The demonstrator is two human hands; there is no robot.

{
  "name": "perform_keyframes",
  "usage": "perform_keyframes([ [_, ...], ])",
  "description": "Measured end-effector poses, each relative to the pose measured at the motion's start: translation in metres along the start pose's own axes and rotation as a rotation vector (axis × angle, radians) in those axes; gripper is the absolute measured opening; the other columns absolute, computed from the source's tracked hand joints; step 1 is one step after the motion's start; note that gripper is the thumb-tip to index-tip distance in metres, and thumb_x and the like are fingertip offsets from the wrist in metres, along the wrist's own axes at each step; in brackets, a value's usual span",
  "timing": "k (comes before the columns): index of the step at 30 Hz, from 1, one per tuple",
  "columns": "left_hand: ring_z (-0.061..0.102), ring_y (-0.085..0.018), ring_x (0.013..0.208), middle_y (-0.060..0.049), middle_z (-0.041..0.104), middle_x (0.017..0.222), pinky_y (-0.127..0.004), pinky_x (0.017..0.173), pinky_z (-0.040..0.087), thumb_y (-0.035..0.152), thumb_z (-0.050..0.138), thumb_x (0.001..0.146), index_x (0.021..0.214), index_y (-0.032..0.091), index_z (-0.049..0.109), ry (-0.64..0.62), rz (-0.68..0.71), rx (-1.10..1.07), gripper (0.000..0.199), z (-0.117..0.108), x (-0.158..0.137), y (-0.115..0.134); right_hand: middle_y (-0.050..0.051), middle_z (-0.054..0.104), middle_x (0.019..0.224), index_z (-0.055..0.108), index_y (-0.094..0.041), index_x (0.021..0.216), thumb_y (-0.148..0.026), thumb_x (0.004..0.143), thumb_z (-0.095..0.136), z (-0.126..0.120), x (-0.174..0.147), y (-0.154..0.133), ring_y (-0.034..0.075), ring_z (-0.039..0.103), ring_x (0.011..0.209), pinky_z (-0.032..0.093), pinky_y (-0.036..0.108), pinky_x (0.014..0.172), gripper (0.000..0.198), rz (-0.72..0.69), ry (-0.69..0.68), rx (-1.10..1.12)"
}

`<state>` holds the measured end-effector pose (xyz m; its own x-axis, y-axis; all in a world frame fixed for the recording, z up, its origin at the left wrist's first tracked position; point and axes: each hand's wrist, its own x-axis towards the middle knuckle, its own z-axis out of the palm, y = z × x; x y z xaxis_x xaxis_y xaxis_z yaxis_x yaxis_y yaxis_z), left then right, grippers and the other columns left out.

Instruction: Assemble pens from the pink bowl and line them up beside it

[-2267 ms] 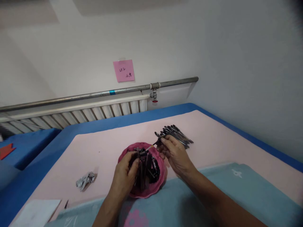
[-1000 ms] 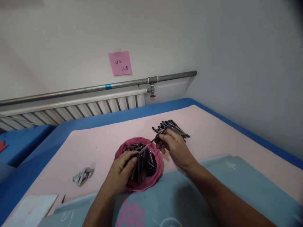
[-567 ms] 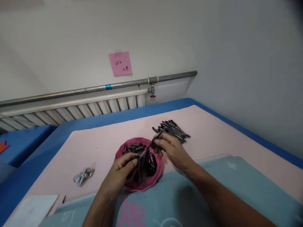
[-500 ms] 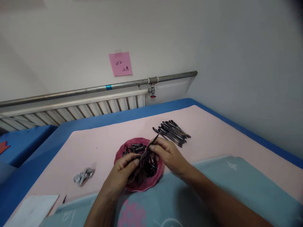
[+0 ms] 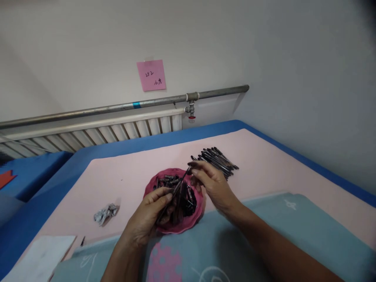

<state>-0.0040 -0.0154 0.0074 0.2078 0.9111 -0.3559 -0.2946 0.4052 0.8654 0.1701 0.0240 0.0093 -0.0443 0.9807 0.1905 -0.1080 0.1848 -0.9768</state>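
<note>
My left hand point(image 5: 152, 211) pinches a thin dark pen point(image 5: 181, 181) that slants up to the right over a pink basket point(image 5: 192, 226). At the pen's upper end, the fingers of my right hand point(image 5: 213, 184) close on its dark tip, which looks like a cap; the fingers partly hide it. Inside the basket lie many small black parts point(image 5: 190, 201), like pen caps and pen pieces, partly covered by my left fingers. Just beyond my right hand, a row of black pens point(image 5: 217, 160) lies side by side on the pink sheet.
A crumpled grey-white wad point(image 5: 105, 214) lies on the pink sheet point(image 5: 129, 168), left of the basket. Nearer are a white paper point(image 5: 44, 254) and a small dark piece point(image 5: 82, 241). A blue-green cloth point(image 5: 264, 227) covers the front edge. A radiator point(image 5: 123, 131) and wall stand behind.
My right hand has shifted slightly right and up to the pen's upper end, its fingers more spread from the left hand. The pen shows more clearly between the hands. The view has tilted slightly.
</note>
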Motion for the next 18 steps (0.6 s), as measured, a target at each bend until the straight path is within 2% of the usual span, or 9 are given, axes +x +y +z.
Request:
perform_keyframes([
  [5,0.049,-0.005,0.046,0.0,0.057,0.063,-0.013,0.039,0.034,0.022,0.07,0.067,0.085,0.016,0.062,0.061,0.015,-0.079,0.021,-0.001,0.0,0.005,0.001,0.065,0.086,0.063,-0.021,0.088,-0.024,0.081,0.051,-0.003,-0.002,0.0,0.014,0.059,0.078,0.045,0.027,0.072,0.014,-0.214,-0.096,-0.351],
  [9,0.048,-0.005,0.046,0.001,0.058,0.067,-0.012,0.036,0.032,0.022,0.072,0.065,0.081,0.016,0.059,0.158,0.098,-0.25,0.022,-0.006,0.004,0.011,0.003,0.065,0.086,0.062,-0.019,0.088,-0.02,0.083,0.046,-0.011,0.001,0.0,0.015,0.058,0.081,0.042,0.027,0.072,0.017,-0.316,-0.13,-0.663],
  [14,0.04,-0.002,0.042,0.002,0.054,0.063,-0.011,0.031,0.022,0.021,0.07,0.067,0.073,0.014,0.057,0.094,0.152,-0.327,0.017,-0.01,0.006,0.013,0.006,0.063,0.081,0.062,-0.016,0.079,-0.015,0.081,0.045,-0.011,-0.002,-0.007,0.017,0.054,0.075,0.031,0.032,0.071,0.017,-0.288,-0.512,-1.287],
  [18,0.047,-0.005,0.044,0.0,0.057,0.064,-0.011,0.032,0.028,0.022,0.07,0.066,0.075,0.013,0.058,0.154,0.111,-0.312,0.017,-0.008,0.006,0.012,0.009,0.065,0.079,0.064,-0.016,0.074,-0.016,0.079,0.048,0.001,-0.009,-0.013,0.022,0.055,0.08,0.026,0.038,0.075,0.018,-0.225,-0.643,-1.538],
])
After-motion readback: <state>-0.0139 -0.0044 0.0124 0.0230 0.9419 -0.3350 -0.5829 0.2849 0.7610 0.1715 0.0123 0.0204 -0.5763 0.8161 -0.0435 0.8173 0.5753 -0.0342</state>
